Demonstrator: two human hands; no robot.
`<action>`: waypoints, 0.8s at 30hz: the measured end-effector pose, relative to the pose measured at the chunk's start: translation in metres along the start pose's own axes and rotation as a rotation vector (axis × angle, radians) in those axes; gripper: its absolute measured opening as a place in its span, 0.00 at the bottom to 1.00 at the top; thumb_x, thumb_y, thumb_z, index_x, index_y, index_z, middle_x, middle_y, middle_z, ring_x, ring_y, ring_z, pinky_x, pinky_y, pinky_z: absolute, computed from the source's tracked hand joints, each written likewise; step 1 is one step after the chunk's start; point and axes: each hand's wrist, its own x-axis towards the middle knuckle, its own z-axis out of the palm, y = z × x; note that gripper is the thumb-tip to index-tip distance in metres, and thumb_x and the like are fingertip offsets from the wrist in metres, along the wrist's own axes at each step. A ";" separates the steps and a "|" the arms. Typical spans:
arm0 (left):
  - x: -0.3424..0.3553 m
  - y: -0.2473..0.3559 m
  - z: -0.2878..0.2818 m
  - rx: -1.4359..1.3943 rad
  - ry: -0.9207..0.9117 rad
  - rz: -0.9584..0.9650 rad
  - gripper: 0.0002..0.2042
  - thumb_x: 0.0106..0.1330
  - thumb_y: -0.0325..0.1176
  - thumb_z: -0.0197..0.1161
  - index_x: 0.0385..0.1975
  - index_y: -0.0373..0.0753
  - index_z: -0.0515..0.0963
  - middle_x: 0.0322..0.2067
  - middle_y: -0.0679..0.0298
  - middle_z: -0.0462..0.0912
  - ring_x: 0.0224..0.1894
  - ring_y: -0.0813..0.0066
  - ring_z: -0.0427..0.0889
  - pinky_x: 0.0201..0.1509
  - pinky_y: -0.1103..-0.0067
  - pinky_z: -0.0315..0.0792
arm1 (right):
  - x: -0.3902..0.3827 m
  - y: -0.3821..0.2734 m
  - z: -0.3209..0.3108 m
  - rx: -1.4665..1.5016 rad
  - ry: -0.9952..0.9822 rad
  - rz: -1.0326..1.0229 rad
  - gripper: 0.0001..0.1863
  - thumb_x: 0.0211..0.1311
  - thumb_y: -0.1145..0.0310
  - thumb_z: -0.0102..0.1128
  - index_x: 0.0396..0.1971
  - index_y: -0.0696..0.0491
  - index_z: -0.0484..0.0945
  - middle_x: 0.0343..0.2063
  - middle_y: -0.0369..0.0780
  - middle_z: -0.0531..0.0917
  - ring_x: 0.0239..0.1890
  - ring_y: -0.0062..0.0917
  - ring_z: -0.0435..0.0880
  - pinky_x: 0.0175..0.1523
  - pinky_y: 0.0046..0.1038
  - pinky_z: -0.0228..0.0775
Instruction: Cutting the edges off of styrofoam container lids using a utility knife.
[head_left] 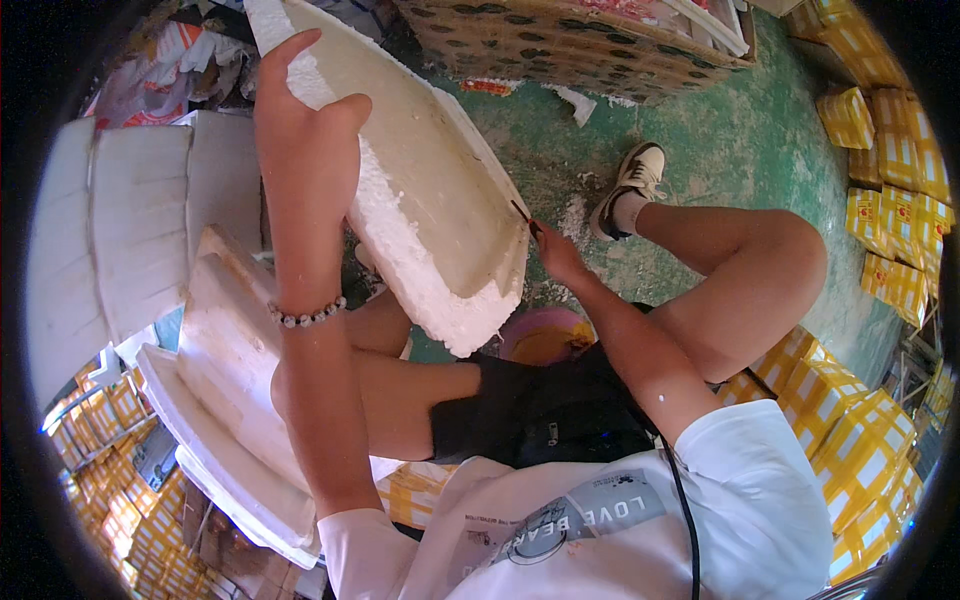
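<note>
A long white foam box [425, 180] with rough, crumbling edges is tilted up in front of me, its hollow side toward the right. My left hand [312, 135] grips its left edge, thumb and index finger showing on the near side, the other fingers hidden behind. At the box's lower right edge, my right hand [560, 257] is closed round the dark handle of a thin tool [520, 211]. The tool's slim tip lies at the foam rim; I cannot tell whether it is a knife. A beaded bracelet [307, 315] is on my left wrist.
White foam boxes [140, 220] stand at the left, with another foam piece [235, 370] by my left leg. A pink basin [545, 335] sits between my legs. A large carton [580, 45] stands ahead. Yellow-taped boxes [900, 220] are piled right. Foam crumbs dot the green floor [740, 130].
</note>
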 end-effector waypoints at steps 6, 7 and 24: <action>0.002 0.005 -0.002 -0.058 -0.013 -0.068 0.29 0.48 0.20 0.61 0.56 0.37 0.73 0.48 0.54 0.79 0.47 0.63 0.80 0.56 0.73 0.72 | -0.034 0.004 -0.010 -0.160 -0.051 0.244 0.21 0.79 0.59 0.35 0.53 0.61 0.69 0.32 0.53 0.81 0.32 0.49 0.80 0.40 0.52 0.71; 0.002 0.006 0.001 -0.068 -0.011 -0.066 0.29 0.48 0.20 0.61 0.57 0.37 0.73 0.48 0.54 0.79 0.47 0.63 0.80 0.56 0.73 0.72 | -0.036 0.013 -0.012 -0.190 -0.077 0.184 0.22 0.78 0.57 0.35 0.53 0.61 0.69 0.33 0.54 0.81 0.34 0.51 0.80 0.42 0.53 0.70; 0.002 0.008 -0.005 0.026 -0.027 -0.056 0.28 0.50 0.20 0.60 0.57 0.37 0.73 0.46 0.54 0.80 0.45 0.64 0.81 0.54 0.74 0.73 | -0.036 0.014 -0.011 -0.029 -0.031 0.232 0.28 0.78 0.48 0.32 0.50 0.58 0.72 0.33 0.55 0.80 0.39 0.54 0.81 0.47 0.53 0.69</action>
